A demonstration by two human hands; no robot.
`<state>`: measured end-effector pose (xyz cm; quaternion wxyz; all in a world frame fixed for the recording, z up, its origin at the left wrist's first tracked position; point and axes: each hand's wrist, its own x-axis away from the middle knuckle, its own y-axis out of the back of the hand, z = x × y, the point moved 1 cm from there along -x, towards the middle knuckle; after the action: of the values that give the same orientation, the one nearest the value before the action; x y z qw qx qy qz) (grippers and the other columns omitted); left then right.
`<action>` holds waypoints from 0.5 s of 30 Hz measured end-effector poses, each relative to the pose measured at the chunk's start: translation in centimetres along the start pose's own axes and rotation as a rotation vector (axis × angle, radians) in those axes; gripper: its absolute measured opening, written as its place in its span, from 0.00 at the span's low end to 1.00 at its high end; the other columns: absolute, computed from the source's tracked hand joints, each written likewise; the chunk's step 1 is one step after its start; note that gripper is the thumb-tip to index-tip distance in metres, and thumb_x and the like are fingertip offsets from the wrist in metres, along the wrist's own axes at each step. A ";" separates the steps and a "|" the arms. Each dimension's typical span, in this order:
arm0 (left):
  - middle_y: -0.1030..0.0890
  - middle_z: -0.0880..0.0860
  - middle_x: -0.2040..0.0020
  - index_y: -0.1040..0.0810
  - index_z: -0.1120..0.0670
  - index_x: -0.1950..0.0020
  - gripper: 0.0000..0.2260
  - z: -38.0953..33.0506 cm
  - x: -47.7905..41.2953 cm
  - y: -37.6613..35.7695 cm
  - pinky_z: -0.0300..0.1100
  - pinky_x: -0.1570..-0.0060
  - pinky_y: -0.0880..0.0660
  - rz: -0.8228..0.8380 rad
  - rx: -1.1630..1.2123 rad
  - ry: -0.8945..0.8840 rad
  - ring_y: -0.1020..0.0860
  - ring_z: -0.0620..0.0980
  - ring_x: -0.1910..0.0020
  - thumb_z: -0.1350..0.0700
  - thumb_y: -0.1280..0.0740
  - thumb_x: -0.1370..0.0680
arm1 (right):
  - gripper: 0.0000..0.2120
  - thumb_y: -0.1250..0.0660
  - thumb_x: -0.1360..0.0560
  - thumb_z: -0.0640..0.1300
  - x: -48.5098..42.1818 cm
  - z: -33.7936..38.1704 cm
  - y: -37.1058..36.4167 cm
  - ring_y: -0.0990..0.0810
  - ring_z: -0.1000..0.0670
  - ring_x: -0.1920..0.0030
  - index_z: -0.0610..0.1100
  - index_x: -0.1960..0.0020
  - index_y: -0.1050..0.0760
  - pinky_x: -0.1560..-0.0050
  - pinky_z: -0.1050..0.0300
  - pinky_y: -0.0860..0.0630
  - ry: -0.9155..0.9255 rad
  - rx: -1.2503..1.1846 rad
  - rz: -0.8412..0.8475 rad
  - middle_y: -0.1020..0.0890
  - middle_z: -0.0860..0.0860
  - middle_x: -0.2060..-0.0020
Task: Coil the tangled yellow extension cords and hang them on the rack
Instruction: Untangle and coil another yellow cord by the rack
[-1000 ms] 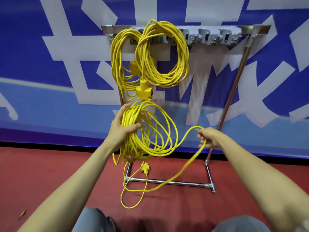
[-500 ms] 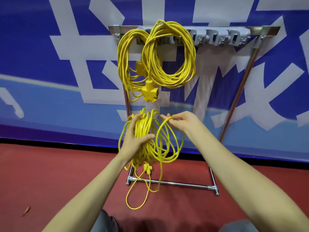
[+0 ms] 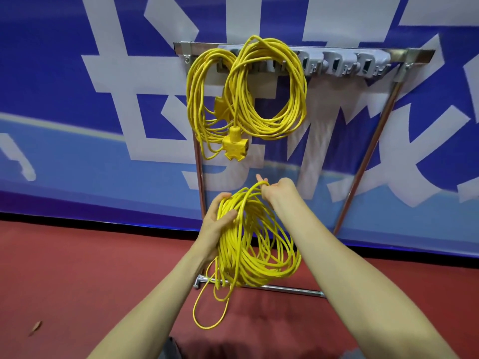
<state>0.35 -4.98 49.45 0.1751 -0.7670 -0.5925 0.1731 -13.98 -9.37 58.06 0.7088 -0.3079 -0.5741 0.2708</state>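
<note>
Gripping one side of the yellow cord coil (image 3: pixel 259 274), held low before the rack (image 3: pixel 420 54), the left hand (image 3: pixel 216 225) curled round its strands; the right hand (image 3: pixel 277 194) pinched the top loop. Above, two hung coils (image 3: pixel 298 94) and a socket block (image 3: pixel 234 147) covered the left hooks, with grey hooks (image 3: pixel 334 64) beside them.

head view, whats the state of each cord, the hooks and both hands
left hung coil: coiled, hanging on the rack
right hung coil: coiled, hanging on the rack
held coil: mostly coiled, not yet hung
loose tail: uncoiled, dangling in a loop below the held coil
right-side hooks: empty
left hand: grips the held coil's side
right hand: pinches a top loop of the held coil
</note>
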 end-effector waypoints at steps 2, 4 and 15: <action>0.18 0.51 0.55 0.28 0.52 0.39 0.27 -0.1 0.1 -0.2 0.41 0.65 0.21 0.031 -0.132 -0.027 0.19 0.48 0.62 0.63 0.25 0.35 | 0.24 0.50 0.19 0.36 0.4 0.2 -0.1 0.30 0.39 0.35 0.42 0.24 0.50 0.35 0.36 0.33 0.021 -0.071 -0.013 0.45 0.39 0.27; 0.18 0.50 0.51 0.28 0.50 0.38 0.31 0.2 0.0 -0.1 0.43 0.59 0.21 0.044 -0.253 -0.033 0.18 0.49 0.55 0.63 0.22 0.38 | 0.24 0.49 0.19 0.36 0.5 0.6 -0.4 0.29 0.40 0.35 0.41 0.24 0.49 0.34 0.38 0.33 0.057 -0.065 -0.009 0.44 0.39 0.27; 0.21 0.55 0.59 0.25 0.51 0.43 0.20 -1.2 -0.4 0.9 0.37 0.73 0.26 -0.222 -0.192 -0.082 0.23 0.45 0.72 0.72 0.31 0.28 | 0.09 0.40 0.20 0.43 -0.7 3.9 4.1 0.18 0.46 0.51 0.38 0.47 0.24 0.52 0.52 0.20 -0.183 1.147 0.356 0.16 0.44 0.56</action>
<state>1.56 -5.69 50.10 0.0947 -0.7024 -0.6941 0.1265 -18.03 -6.72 55.15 0.6530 0.0564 -0.3350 0.6769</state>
